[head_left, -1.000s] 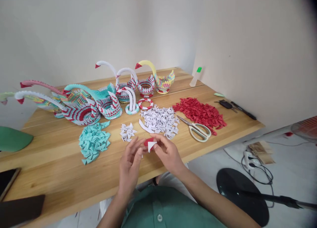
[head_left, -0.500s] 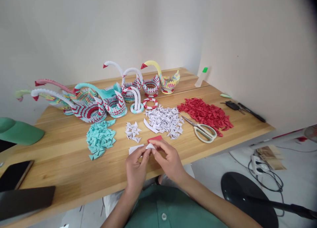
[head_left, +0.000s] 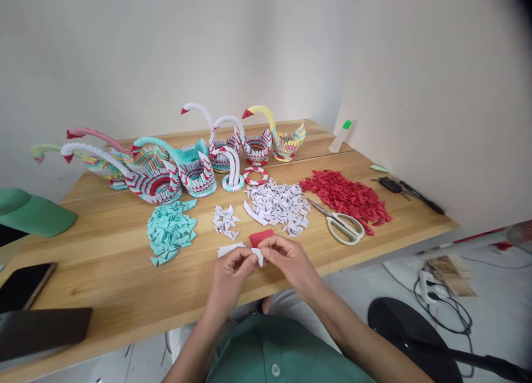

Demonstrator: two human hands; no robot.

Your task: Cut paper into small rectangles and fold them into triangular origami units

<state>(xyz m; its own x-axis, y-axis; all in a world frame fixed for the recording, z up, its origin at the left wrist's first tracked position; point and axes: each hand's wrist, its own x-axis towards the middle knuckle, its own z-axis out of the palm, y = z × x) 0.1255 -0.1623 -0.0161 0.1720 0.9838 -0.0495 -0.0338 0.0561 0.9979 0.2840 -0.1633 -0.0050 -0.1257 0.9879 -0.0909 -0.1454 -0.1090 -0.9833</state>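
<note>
Between the fingertips of both hands is a small folded piece of white paper (head_left: 258, 256), its point facing down toward me. My left hand (head_left: 231, 272) pinches its left side, and my right hand (head_left: 293, 261) pinches its right side. Just beyond the fingers lies a red paper piece (head_left: 261, 238). White paper slips (head_left: 229, 250) rest behind my left hand. Farther off are a small group of white folded triangles (head_left: 225, 221), a larger white pile (head_left: 282, 205), a turquoise pile (head_left: 170, 230) and a red pile (head_left: 344, 197).
Scissors (head_left: 341, 226) lie right of the white pile. Several folded-paper swans (head_left: 155, 183) and a red-and-white paper ring (head_left: 255, 175) stand at the back. On the left are a green bottle (head_left: 41, 214) and a phone (head_left: 25, 286). Keys (head_left: 390, 184) and a pen (head_left: 421, 197) lie right.
The white piece has turned in my fingers: its point was upward and now faces down. My right hand has moved slightly down, showing more of the red paper. The camera view has shifted a little.
</note>
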